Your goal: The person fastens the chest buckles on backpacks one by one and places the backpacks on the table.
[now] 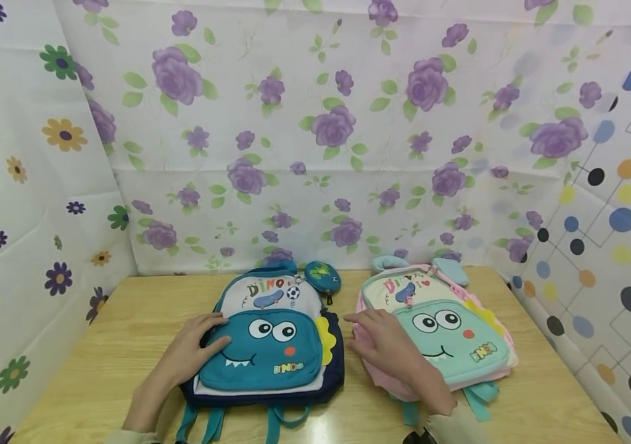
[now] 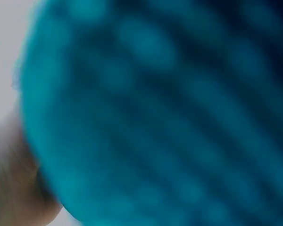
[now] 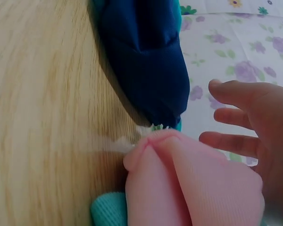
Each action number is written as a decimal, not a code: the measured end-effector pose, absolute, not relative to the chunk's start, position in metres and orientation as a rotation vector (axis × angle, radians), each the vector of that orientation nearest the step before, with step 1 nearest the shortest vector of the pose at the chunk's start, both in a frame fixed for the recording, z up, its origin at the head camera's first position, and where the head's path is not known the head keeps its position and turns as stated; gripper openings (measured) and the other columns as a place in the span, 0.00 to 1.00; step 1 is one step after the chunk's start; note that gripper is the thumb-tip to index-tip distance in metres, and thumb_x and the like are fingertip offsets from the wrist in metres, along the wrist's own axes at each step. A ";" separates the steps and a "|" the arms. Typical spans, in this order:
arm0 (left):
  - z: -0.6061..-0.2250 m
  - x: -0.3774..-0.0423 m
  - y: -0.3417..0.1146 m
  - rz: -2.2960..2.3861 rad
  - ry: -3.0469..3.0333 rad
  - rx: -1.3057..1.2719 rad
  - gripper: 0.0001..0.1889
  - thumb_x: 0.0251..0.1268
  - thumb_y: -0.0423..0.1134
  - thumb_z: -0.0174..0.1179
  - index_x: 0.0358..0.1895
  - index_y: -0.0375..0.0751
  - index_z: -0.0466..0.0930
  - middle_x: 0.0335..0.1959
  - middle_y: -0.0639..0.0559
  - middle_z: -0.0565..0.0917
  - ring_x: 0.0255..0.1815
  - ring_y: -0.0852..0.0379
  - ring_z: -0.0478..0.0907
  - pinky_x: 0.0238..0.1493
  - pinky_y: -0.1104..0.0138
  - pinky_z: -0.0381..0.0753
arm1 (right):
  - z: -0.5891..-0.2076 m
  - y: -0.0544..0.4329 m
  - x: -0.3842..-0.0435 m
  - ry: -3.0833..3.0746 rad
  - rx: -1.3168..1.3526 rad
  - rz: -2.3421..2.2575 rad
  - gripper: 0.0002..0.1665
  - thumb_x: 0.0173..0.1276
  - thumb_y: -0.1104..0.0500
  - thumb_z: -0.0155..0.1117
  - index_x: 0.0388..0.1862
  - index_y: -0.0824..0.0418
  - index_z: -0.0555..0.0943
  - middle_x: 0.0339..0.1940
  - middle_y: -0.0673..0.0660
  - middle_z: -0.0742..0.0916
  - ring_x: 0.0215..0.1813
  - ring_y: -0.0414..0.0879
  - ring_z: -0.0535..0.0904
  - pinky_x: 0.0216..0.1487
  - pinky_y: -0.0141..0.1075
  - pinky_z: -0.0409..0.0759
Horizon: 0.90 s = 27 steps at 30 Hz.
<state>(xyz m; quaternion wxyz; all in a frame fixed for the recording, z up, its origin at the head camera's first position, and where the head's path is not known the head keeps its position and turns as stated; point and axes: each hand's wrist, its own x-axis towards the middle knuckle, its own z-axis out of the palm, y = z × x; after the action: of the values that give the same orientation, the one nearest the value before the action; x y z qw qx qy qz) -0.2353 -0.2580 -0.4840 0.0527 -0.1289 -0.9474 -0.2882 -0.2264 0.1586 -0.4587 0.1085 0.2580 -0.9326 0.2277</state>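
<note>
Both hands look loose and open. The left hand rests on the blue dino backpack, maybe to keep it still. The right hand is just right of that blue bag, over the pink-and-mint dino backpack. Both bags lie face up, perhaps so their fronts are easy to reach. Left of the blue bag, the wooden table gives wide sliding room; its right has a thin gap. Behind it, the table's back edge meets flowery cloth.
</note>
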 end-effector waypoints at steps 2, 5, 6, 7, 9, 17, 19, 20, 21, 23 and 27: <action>-0.485 -0.235 -0.258 -0.886 -2.883 -0.395 0.28 0.69 0.60 0.57 0.64 0.47 0.77 0.69 0.40 0.72 0.72 0.34 0.62 0.68 0.35 0.62 | -0.459 0.156 -0.226 -2.760 0.753 0.698 0.27 0.68 0.44 0.67 0.63 0.49 0.79 0.60 0.49 0.84 0.62 0.51 0.77 0.66 0.51 0.71; -0.485 -0.235 -0.258 -0.889 -2.889 -0.393 0.28 0.70 0.61 0.56 0.64 0.47 0.76 0.70 0.40 0.71 0.72 0.34 0.61 0.68 0.35 0.62 | -0.459 0.154 -0.227 -2.787 0.748 0.745 0.28 0.68 0.42 0.66 0.64 0.49 0.79 0.61 0.48 0.83 0.65 0.51 0.75 0.69 0.51 0.70; -0.485 -0.235 -0.259 -0.887 -2.892 -0.391 0.29 0.70 0.61 0.56 0.65 0.47 0.76 0.70 0.40 0.71 0.73 0.34 0.61 0.68 0.35 0.61 | -0.460 0.154 -0.228 -2.792 0.751 0.751 0.28 0.68 0.41 0.65 0.64 0.49 0.78 0.62 0.48 0.83 0.65 0.51 0.75 0.69 0.52 0.69; -0.485 -0.235 -0.259 -0.882 -2.895 -0.387 0.29 0.70 0.61 0.56 0.65 0.47 0.76 0.70 0.40 0.71 0.73 0.34 0.60 0.68 0.35 0.61 | -0.460 0.154 -0.228 -2.800 0.751 0.756 0.28 0.68 0.41 0.65 0.64 0.49 0.78 0.62 0.48 0.83 0.65 0.51 0.75 0.69 0.52 0.69; -0.485 -0.234 -0.259 -0.875 -2.901 -0.380 0.29 0.70 0.62 0.56 0.65 0.47 0.76 0.70 0.40 0.70 0.73 0.34 0.60 0.68 0.34 0.61 | -0.461 0.152 -0.228 -2.820 0.751 0.767 0.29 0.69 0.41 0.65 0.65 0.50 0.78 0.63 0.48 0.83 0.67 0.51 0.74 0.70 0.52 0.68; -0.487 -0.236 -0.253 -0.901 -2.914 -0.379 0.30 0.70 0.63 0.54 0.65 0.47 0.75 0.71 0.40 0.70 0.73 0.34 0.59 0.69 0.35 0.61 | -0.465 0.143 -0.227 -2.957 0.768 0.672 0.32 0.69 0.35 0.61 0.67 0.46 0.76 0.60 0.46 0.83 0.59 0.45 0.75 0.63 0.47 0.72; -0.487 -0.237 -0.252 -0.915 -2.915 -0.377 0.30 0.70 0.63 0.54 0.65 0.47 0.75 0.71 0.41 0.70 0.74 0.35 0.59 0.69 0.36 0.60 | -0.465 0.141 -0.226 -2.983 0.758 0.630 0.32 0.68 0.33 0.60 0.67 0.43 0.76 0.60 0.45 0.82 0.56 0.44 0.73 0.60 0.45 0.73; -0.488 -0.237 -0.251 -0.915 -2.916 -0.373 0.30 0.70 0.63 0.54 0.65 0.47 0.75 0.71 0.41 0.70 0.74 0.35 0.59 0.69 0.36 0.60 | -0.466 0.140 -0.226 -2.988 0.758 0.612 0.33 0.68 0.32 0.60 0.67 0.43 0.76 0.60 0.45 0.82 0.56 0.44 0.72 0.58 0.44 0.73; -0.488 -0.237 -0.251 -0.914 -2.916 -0.369 0.30 0.70 0.63 0.54 0.65 0.47 0.75 0.71 0.41 0.70 0.74 0.35 0.59 0.69 0.36 0.60 | -0.466 0.140 -0.225 -2.986 0.763 0.596 0.33 0.68 0.32 0.59 0.67 0.43 0.76 0.60 0.46 0.82 0.56 0.44 0.72 0.58 0.44 0.73; -0.488 -0.237 -0.251 -0.910 -2.916 -0.362 0.30 0.70 0.63 0.54 0.65 0.47 0.76 0.70 0.41 0.70 0.73 0.35 0.60 0.69 0.36 0.61 | -0.467 0.139 -0.225 -2.980 0.772 0.573 0.33 0.68 0.32 0.60 0.67 0.44 0.76 0.60 0.47 0.82 0.56 0.45 0.72 0.58 0.45 0.73; -0.488 -0.237 -0.252 -0.910 -2.916 -0.361 0.29 0.70 0.63 0.54 0.64 0.47 0.76 0.70 0.41 0.71 0.73 0.35 0.61 0.69 0.36 0.61 | -0.469 0.138 -0.224 -2.979 0.777 0.556 0.33 0.67 0.32 0.60 0.66 0.45 0.77 0.59 0.48 0.82 0.57 0.46 0.73 0.59 0.46 0.73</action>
<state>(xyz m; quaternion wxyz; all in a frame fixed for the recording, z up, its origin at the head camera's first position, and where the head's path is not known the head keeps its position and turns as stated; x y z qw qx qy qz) -0.2368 -0.2521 -0.4884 0.0328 -0.1174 -0.9475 -0.2956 -0.2244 0.1380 -0.4689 0.0063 0.2484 -0.9522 0.1777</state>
